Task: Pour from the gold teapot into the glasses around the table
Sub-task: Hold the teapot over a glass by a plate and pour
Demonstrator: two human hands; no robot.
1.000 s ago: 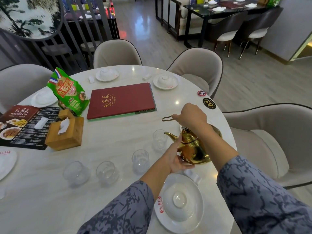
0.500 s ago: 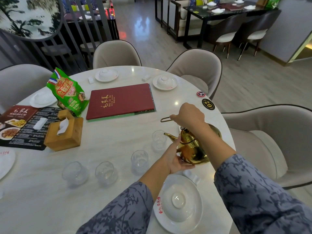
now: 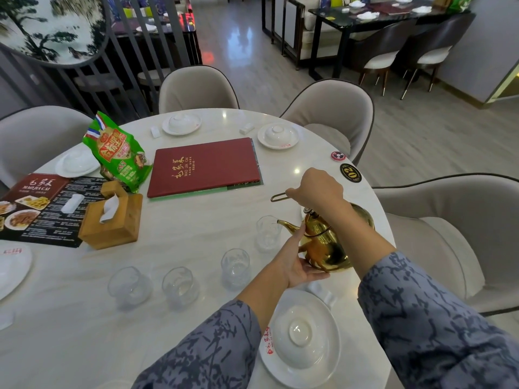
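The gold teapot is held tilted over the right side of the round white table, its spout tip at the rim of the rightmost clear glass. My right hand grips the pot's wire handle from above. My left hand cups the pot's lower side and supports it. Three more clear glasses stand in a curved row to the left: one, another and the leftmost. No stream of liquid is visible.
A white plate with an upturned bowl sits near the table's front edge under my arms. A red menu, a wooden tissue box, a green snack bag and more plates lie farther back. Grey chairs ring the table.
Hardly anything differs. The teapot and both hands hold the same pose at the rightmost glass; only the view has shifted slightly.
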